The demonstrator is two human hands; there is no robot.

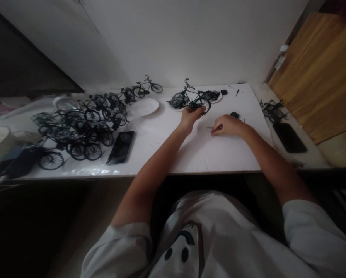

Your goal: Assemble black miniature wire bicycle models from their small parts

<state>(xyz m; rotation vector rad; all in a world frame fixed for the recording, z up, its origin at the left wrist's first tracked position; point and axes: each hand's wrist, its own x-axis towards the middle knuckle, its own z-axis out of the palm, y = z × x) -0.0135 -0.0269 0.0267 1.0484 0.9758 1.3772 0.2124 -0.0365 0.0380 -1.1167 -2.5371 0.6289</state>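
A small dark model bicycle [190, 101] is gripped near its rear wheel by my left hand [191, 117], raised a little over the white table. To its right, my right hand [226, 125] is closed in a pinch close to the tabletop. A thin, light, stick-like thing [209, 127] pokes out from its fingertips; its kind is too small to make out. Behind the held bicycle lie dark parts on a white plate [218, 99]. A small dark green piece [234, 115] sits just beyond my right hand.
Many model bicycles [82, 123] crowd the table's left side. An upright one [147, 88] stands by the wall near a white plate [145, 107]. A phone [120, 147] lies left, a dark slab [289, 137] right. A wooden board [320, 73] leans at the right.
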